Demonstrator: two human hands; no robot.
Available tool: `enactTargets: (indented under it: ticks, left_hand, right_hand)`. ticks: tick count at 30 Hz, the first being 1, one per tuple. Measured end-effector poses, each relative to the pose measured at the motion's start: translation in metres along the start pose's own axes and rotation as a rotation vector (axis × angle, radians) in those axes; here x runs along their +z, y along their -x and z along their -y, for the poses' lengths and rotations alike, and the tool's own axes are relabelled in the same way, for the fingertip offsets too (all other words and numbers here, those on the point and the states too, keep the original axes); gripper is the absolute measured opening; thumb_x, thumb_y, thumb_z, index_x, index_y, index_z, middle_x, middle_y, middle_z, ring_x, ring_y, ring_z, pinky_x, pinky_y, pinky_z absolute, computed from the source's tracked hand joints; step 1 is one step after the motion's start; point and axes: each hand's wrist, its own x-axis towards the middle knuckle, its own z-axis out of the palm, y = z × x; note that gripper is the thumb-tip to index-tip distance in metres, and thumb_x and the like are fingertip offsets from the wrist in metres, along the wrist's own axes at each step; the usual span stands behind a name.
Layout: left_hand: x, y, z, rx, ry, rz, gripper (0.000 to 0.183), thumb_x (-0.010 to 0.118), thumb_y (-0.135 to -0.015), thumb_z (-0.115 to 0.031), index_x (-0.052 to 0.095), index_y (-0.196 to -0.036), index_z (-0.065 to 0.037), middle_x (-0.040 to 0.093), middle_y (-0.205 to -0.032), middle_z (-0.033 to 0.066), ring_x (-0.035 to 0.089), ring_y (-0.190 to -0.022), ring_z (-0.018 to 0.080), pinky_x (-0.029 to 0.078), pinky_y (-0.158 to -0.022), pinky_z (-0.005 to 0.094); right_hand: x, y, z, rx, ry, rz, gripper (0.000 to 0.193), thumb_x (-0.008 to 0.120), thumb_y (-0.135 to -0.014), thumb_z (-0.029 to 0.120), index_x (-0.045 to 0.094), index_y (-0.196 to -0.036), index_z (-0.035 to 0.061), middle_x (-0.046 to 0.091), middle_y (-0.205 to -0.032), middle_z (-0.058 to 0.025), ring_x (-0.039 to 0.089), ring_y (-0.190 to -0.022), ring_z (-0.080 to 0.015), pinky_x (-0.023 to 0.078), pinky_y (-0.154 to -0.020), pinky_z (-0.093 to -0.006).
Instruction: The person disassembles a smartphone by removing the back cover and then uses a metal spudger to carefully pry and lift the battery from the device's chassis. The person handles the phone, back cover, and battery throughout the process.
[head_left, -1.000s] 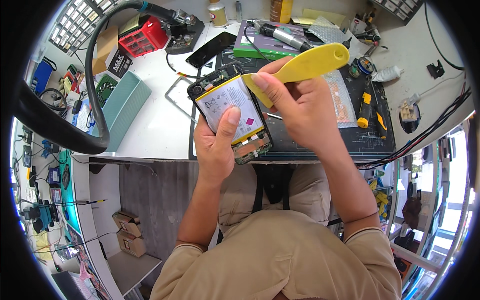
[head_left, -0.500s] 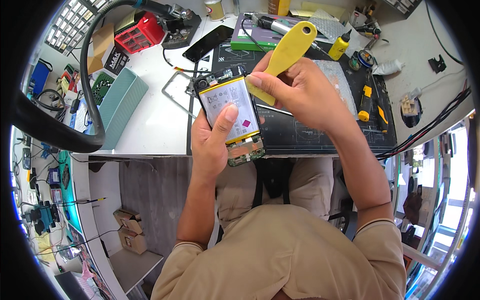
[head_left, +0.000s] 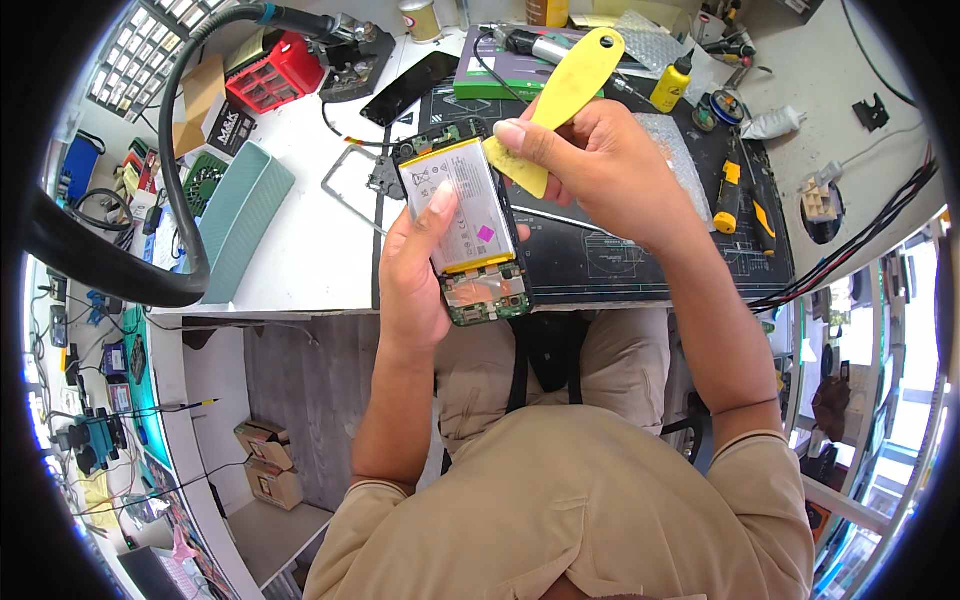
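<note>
My left hand (head_left: 408, 270) is closed round an opened smartphone (head_left: 488, 297), back side up, above the front edge of the bench. Its thumb lies over the silver battery (head_left: 468, 225), which has yellow tape at its top and bottom ends. Green circuit board shows above and below the battery. Pinched between the thumb and fingers of my right hand (head_left: 610, 170) is a flat yellow plastic scraper (head_left: 578, 85) with a hole in its handle. Its wide blade end is at the phone's upper right edge; I cannot tell whether it touches.
A black work mat (head_left: 640, 270) covers part of the white bench. A thin phone frame (head_left: 345, 185) and a dark phone screen (head_left: 410, 88) lie left of it. Right are a yellow bottle (head_left: 672, 85) and a yellow cutter (head_left: 727, 200). A thick black hose (head_left: 175, 160) arches over the left side.
The phone has turned slightly, showing more of its lower circuit board. My left thumb has slid up and left across the battery. The scraper has shifted slightly up and left with my right hand.
</note>
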Motion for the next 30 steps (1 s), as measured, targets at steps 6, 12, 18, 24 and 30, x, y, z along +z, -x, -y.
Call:
enactTargets:
  ticks: [6,12,18,24,30]
  left_hand:
    - [-0.003,-0.007,0.003,-0.057,0.248,0.007,0.045,0.049,-0.114,-0.031,0.054,-0.146,0.0,0.072,-0.127,0.0192,0.078,-0.1,0.0308,0.07,-0.078,0.0403]
    - [-0.011,-0.02,0.013,-0.053,0.24,-0.13,0.04,0.052,-0.114,-0.035,0.059,-0.136,-0.002,0.074,-0.118,0.015,0.077,-0.102,0.0262,0.064,-0.09,0.0416]
    - [0.0,-0.025,0.016,0.039,0.24,-0.19,0.041,0.051,-0.114,-0.04,0.06,-0.136,-0.007,0.073,-0.123,0.0115,0.073,-0.114,0.0243,0.062,-0.097,0.0446]
    - [0.004,-0.026,0.021,0.026,0.246,-0.168,0.052,0.046,-0.113,-0.05,0.054,-0.144,-0.009,0.067,-0.137,0.0149,0.07,-0.12,0.0271,0.062,-0.097,0.0454]
    - [0.003,-0.03,0.025,0.151,0.432,0.043,0.062,0.044,-0.113,-0.057,0.048,-0.153,-0.009,0.063,-0.144,0.0166,0.065,-0.128,0.0257,0.06,-0.1,0.0437]
  right_hand:
    - [0.001,0.005,-0.016,0.011,-0.355,-0.096,0.033,0.062,-0.105,0.027,0.071,-0.115,-0.0036,0.071,-0.09,-0.0087,0.068,-0.074,-0.0139,0.055,-0.068,-0.03]
    - [0.003,0.022,-0.031,0.14,-0.366,0.06,0.036,0.054,-0.108,0.025,0.068,-0.13,-0.0005,0.068,-0.097,-0.006,0.063,-0.076,-0.0114,0.054,-0.07,-0.0271]
    - [0.019,0.033,-0.034,-0.098,0.123,-0.069,0.029,0.072,-0.103,0.022,0.077,-0.125,0.0037,0.069,-0.093,-0.0045,0.057,-0.071,-0.0105,0.05,-0.066,-0.0286]
    - [0.025,0.029,-0.029,-0.181,0.278,-0.126,0.03,0.079,-0.098,0.017,0.077,-0.122,0.0005,0.074,-0.103,-0.0134,0.072,-0.084,-0.0211,0.056,-0.074,-0.0332]
    - [0.034,0.016,-0.027,-0.281,0.322,-0.216,0.028,0.081,-0.095,0.018,0.078,-0.117,-0.0001,0.075,-0.104,-0.0159,0.074,-0.09,-0.0293,0.058,-0.081,-0.0366]
